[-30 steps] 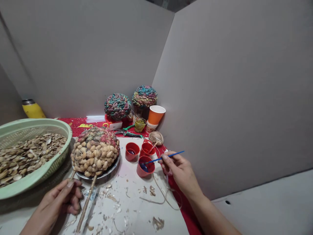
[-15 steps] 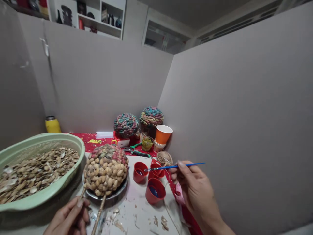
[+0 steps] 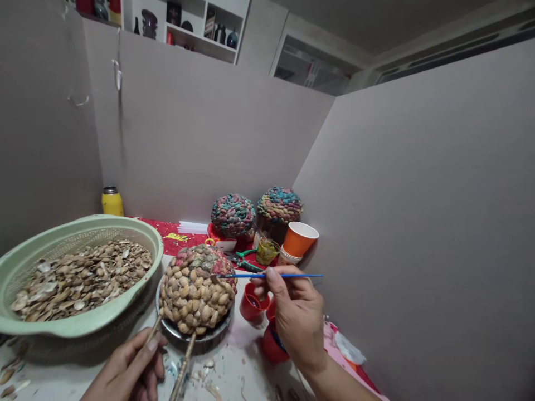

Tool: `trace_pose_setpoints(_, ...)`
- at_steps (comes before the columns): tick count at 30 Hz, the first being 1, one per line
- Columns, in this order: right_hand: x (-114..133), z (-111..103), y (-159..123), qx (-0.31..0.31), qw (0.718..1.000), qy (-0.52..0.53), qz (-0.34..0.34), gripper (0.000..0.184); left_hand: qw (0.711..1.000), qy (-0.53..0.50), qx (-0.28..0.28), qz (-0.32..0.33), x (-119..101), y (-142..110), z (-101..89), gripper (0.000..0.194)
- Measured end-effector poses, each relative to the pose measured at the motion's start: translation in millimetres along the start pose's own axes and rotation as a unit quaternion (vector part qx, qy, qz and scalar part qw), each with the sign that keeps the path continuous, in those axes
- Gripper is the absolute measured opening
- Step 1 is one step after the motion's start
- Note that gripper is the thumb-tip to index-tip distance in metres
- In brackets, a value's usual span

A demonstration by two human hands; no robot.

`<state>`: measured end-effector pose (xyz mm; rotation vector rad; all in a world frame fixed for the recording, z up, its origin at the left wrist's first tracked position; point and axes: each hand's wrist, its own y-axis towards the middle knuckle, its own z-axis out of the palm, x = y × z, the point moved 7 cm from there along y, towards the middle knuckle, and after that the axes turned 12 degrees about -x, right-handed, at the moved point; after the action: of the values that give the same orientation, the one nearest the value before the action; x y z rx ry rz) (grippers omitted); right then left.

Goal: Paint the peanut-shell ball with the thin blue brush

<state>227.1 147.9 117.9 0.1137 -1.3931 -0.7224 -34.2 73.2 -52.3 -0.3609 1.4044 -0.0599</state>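
A dome of nut shells (image 3: 196, 289), partly painted red and green on top, sits in a metal dish (image 3: 196, 337) on thin wooden sticks. My left hand (image 3: 131, 370) is closed on one of those sticks (image 3: 154, 329) at the lower left. My right hand (image 3: 292, 317) pinches a thin blue paintbrush (image 3: 271, 275) held level, its tip touching the dome's upper right side. Red paint cups (image 3: 252, 305) stand just behind and under the right hand, partly hidden by it.
A green basket (image 3: 87, 267) of loose shells fills the left. Two finished coloured shell domes (image 3: 233, 214), an orange paper cup (image 3: 298, 240), green-handled scissors (image 3: 246, 259) and a yellow flask (image 3: 112, 201) stand at the back. Grey partition walls close in behind and to the right. Shell scraps litter the table.
My right hand lifted the brush from the blue paint cup and carried it left to the dome. The camera tilted up. My left hand stayed on the stick.
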Motion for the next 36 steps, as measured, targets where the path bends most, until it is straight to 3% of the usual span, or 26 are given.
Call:
trace_pose_setpoints(11, 3.2, -33.2, -4.7, -0.019, 0.997, -0.053, -0.046, 0.039, 1.0, -0.009, 0.006, -0.003, -0.9, -0.7, -2.5, 0.056)
trace_pose_setpoints(21, 19.7, -16.3, -23.6, 0.084, 0.971, -0.079, -0.212, 0.012, 1.0, 0.004, 0.001, 0.0, -0.8, -0.4, -2.4, 0.057)
trace_pose_setpoints(29, 24.1, -33.5, -34.3, 0.129, 0.945, -0.093, -0.285, 0.031, 1.0, -0.004, 0.013, -0.008, -0.1, -0.2, -2.0, 0.05)
trace_pose_setpoints(36, 27.1, -17.0, -34.3, 0.154, 0.935, -0.078, -0.31, 0.034, 1.0, -0.007, 0.007, -0.01, -0.9, 0.6, -1.0, 0.053)
